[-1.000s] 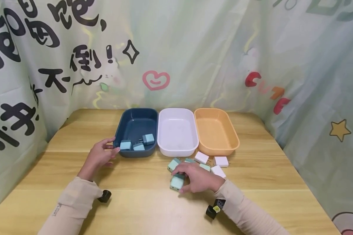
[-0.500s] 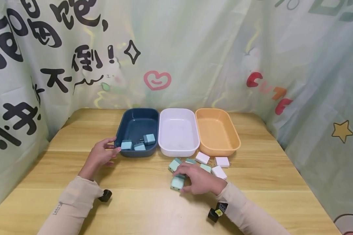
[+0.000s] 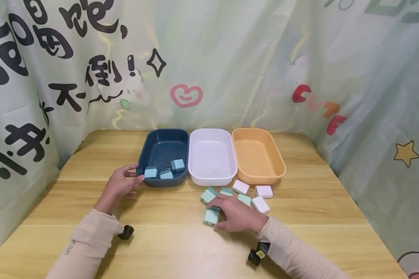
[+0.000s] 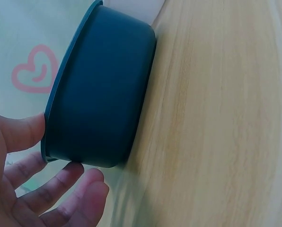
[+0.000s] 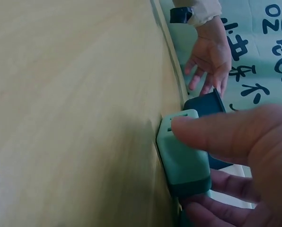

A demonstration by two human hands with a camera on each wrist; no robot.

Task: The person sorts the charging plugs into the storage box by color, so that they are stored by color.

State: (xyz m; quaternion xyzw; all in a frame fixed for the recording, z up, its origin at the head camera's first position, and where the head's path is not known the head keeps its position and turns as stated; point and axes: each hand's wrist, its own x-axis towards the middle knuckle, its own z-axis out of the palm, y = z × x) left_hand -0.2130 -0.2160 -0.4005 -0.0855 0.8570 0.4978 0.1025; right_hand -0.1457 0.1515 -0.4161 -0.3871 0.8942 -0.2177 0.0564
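My left hand [image 3: 120, 183] holds the near left corner of a dark blue tray [image 3: 162, 133], thumb and fingers at its rim; the left wrist view has the tray's wall [image 4: 98, 85] close up. Inside it lie three light blue charger plugs [image 3: 177, 166]. My right hand [image 3: 239, 214] pinches a mint green charger plug [image 3: 211, 217] on the table. In the right wrist view the thumb [image 5: 212, 132] lies on the port end of that plug [image 5: 186, 161], with fingers at its other end. Beside it are more green plugs [image 3: 208, 195], partly covered by the hand.
A white tray [image 3: 213, 181] and an orange tray [image 3: 262, 180] stand in a row right of the blue one. Three white charger plugs [image 3: 260, 204] lie loose in front of the orange tray. A printed curtain [image 3: 223, 69] hangs behind the wooden table [image 3: 167, 240].
The view has shifted very slightly. Both hands, the trays and the plugs stay practically where they were.
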